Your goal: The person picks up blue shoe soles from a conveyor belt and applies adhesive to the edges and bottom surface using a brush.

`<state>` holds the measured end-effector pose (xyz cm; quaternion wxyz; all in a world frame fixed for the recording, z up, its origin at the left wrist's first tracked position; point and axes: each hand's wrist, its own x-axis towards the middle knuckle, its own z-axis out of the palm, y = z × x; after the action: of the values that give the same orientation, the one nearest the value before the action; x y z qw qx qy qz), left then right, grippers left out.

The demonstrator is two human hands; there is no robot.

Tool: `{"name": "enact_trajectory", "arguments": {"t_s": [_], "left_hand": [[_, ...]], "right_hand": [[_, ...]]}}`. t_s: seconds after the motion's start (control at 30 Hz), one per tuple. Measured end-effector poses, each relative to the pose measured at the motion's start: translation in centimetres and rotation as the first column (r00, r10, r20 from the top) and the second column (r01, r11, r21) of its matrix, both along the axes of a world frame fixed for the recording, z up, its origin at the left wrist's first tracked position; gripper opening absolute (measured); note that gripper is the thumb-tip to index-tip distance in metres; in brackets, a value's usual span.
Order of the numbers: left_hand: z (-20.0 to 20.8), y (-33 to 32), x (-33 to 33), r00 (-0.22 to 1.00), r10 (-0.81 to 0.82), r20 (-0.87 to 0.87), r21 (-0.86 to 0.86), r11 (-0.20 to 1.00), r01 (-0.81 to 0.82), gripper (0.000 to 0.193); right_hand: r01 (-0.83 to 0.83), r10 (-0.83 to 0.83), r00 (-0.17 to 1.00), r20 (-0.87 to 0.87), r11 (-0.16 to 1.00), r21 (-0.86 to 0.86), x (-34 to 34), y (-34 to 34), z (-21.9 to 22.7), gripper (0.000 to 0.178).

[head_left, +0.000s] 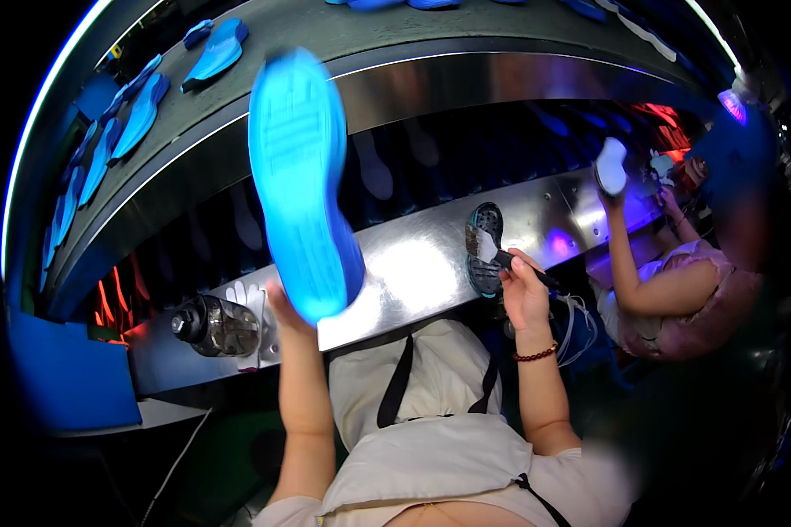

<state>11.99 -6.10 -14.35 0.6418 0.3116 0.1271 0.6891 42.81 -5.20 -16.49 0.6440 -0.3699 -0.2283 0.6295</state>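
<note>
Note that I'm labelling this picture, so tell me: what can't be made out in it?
All in the head view:
Left hand: fingers mostly hidden behind the raised blue sole.
Raised blue sole: far face turned away.
Dark shoe-shaped piece: partly covered by the brush in the right hand.
White glove: partly hidden behind the bottle.
Topmost soles: cut off by the upper edge.
Co-worker: partly blurred.

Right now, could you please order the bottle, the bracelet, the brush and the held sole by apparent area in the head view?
1. Held sole, perhaps enlarged by nearness
2. Bottle
3. Brush
4. Bracelet
</note>
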Motion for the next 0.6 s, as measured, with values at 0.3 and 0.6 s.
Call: {"name": "enact_trajectory", "arguments": {"t_s": [0.3,0.6], "left_hand": [[-5.5,-5.5,5.9,0.895,-0.332,0.299,-0.361,0.829,0.428,0.089],[-4.2,-5.3,8.1,0.929,-0.214,0.302,-0.456,0.823,0.338,0.089]], "right_hand": [[-0.372,0.369,0.926,0.074,0.928,0.021,-4.9,-0.7,2.0,0.021],[-0.416,0.313,0.774,0.551,0.907,0.068,-9.9,2.6,3.0,0.016]]}}
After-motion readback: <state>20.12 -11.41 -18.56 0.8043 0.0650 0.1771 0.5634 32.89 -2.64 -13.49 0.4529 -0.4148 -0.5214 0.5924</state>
